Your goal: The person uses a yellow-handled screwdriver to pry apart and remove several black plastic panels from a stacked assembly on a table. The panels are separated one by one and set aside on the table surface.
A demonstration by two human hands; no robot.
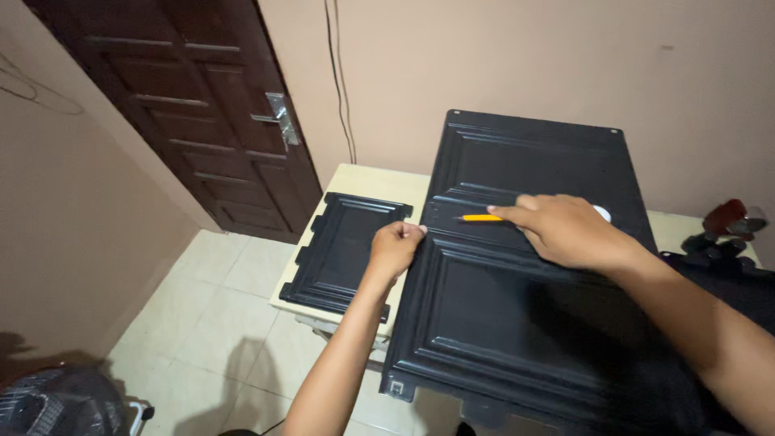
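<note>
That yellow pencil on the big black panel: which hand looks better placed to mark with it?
Right, probably. The right hand already holds the yellow pencil on the large black panel, while the left hand grips the panel's left edge, steadying it.

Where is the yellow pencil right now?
The yellow pencil is in the right hand, lying across the large black embossed panel, just right of the left hand.

A dark wooden door [202, 113] with metal handle [281, 118], a wall cable [339, 81] — perhaps dark stones [722, 234] far right.
</note>
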